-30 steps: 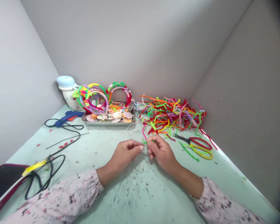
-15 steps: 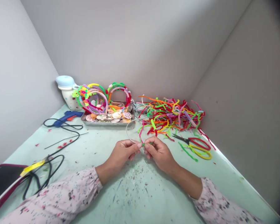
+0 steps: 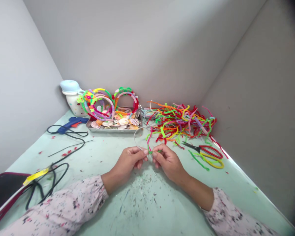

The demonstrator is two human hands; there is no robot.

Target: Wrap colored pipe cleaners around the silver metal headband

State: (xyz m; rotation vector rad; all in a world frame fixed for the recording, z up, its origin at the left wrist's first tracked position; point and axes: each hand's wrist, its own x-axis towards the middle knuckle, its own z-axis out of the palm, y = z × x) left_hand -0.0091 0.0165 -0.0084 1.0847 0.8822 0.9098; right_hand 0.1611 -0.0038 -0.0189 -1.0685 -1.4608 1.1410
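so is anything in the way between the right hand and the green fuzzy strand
No, nothing visible. The right hand has its fingertips directly on the green fuzzy strand. The left hand pinches the thin pale hoop beside it, and the scissors lie off to the right.

The one view, head-worn, looks from above the tabletop's six o'clock side, forward and down toward twelve. The left hand and right hand lie at mid-range, within arm's reach, below centre. The wide framing takes in the far wall at twelve and side walls at ten and two.
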